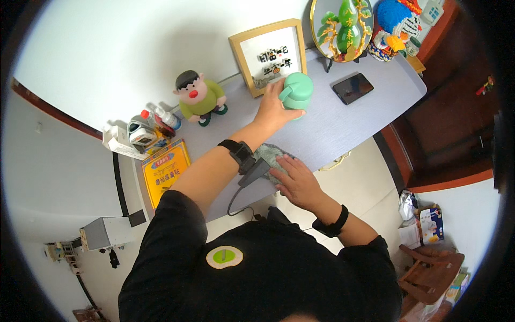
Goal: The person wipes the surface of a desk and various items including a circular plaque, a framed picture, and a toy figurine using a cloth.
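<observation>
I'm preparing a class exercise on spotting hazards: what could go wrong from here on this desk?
The left hand grips the green cup right by the picture frame, so a knock might topple the frame. If the cup tipped, anything inside might reach the phone lying nearby; its contents are hidden. The right hand is on a grey cloth near the desk's front edge, which could slip off.

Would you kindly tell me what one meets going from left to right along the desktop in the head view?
Yellow book, figurine in a green top, left hand, green cup, dark phone, blue-topped ornament.
</observation>
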`<control>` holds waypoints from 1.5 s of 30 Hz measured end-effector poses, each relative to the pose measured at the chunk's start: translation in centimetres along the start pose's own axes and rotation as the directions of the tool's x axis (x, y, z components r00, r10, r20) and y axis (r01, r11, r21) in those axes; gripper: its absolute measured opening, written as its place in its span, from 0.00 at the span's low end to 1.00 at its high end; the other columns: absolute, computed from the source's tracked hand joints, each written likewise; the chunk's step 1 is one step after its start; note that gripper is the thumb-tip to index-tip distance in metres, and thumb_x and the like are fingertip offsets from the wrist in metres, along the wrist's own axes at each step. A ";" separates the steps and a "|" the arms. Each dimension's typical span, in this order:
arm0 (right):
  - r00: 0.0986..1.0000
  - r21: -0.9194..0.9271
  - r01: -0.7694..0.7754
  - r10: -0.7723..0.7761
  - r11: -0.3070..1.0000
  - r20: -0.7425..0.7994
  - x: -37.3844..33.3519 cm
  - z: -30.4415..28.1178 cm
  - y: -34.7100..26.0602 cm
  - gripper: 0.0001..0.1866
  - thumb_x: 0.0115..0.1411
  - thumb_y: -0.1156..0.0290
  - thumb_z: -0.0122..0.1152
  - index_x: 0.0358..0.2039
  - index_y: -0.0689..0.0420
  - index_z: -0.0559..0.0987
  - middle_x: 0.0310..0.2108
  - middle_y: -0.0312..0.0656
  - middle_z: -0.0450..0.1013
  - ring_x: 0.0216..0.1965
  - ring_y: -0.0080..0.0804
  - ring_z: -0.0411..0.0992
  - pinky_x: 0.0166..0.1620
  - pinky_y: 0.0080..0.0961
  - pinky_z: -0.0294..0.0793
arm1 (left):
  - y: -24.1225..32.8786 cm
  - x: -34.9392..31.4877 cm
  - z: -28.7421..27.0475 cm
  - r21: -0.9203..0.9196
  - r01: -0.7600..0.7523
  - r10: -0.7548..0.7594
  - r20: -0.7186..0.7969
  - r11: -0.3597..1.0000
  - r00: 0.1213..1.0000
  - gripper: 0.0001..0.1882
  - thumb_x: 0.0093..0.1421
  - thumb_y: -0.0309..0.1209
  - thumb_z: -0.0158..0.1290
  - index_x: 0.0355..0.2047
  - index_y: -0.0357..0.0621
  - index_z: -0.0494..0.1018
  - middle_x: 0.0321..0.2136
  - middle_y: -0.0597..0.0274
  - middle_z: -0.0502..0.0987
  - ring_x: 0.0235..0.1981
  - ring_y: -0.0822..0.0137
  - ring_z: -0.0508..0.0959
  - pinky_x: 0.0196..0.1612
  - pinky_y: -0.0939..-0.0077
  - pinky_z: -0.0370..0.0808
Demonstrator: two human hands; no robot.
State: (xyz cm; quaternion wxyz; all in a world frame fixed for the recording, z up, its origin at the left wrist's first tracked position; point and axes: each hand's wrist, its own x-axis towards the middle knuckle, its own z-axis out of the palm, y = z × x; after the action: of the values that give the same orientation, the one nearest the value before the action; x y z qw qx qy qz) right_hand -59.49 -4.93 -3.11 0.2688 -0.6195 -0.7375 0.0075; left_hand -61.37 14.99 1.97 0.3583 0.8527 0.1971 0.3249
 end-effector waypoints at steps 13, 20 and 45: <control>0.999 0.005 -0.003 0.003 1.000 0.043 -0.2 -0.3 -0.7 0.26 0.52 0.62 0.57 0.52 0.53 0.67 0.56 0.52 0.58 0.56 0.50 0.59 0.56 0.42 0.59 | -1.7 -4.0 -2.5 0.040 0.086 -0.089 0.087 0.995 0.992 0.34 0.42 0.40 0.64 0.47 0.41 0.64 0.44 0.46 0.67 0.47 0.51 0.68 0.49 0.63 0.66; 0.971 -0.199 0.046 0.003 0.979 0.240 2.3 -0.7 0.2 0.29 0.55 0.59 0.54 0.56 0.51 0.64 0.59 0.55 0.54 0.56 0.52 0.57 0.57 0.39 0.58 | -1.0 -10.4 -15.8 0.438 0.023 0.018 -0.088 0.899 0.996 0.20 0.46 0.35 0.62 0.35 0.39 0.68 0.30 0.60 0.71 0.31 0.65 0.71 0.36 0.75 0.69; 0.919 -0.389 -0.226 0.328 0.893 0.218 14.0 6.1 2.0 0.37 0.60 0.48 0.40 0.60 0.64 0.51 0.63 0.58 0.41 0.64 0.52 0.41 0.64 0.37 0.43 | -3.8 -6.5 -17.7 0.284 0.220 -0.196 -0.112 0.933 0.974 0.25 0.40 0.41 0.66 0.36 0.38 0.73 0.30 0.56 0.79 0.35 0.65 0.79 0.38 0.73 0.74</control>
State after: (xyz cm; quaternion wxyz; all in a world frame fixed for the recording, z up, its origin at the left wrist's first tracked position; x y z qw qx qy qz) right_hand -61.36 10.34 -3.64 0.0420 -0.7502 -0.6599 -0.0007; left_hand -78.69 22.38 5.90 0.2514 0.8569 0.3468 0.2867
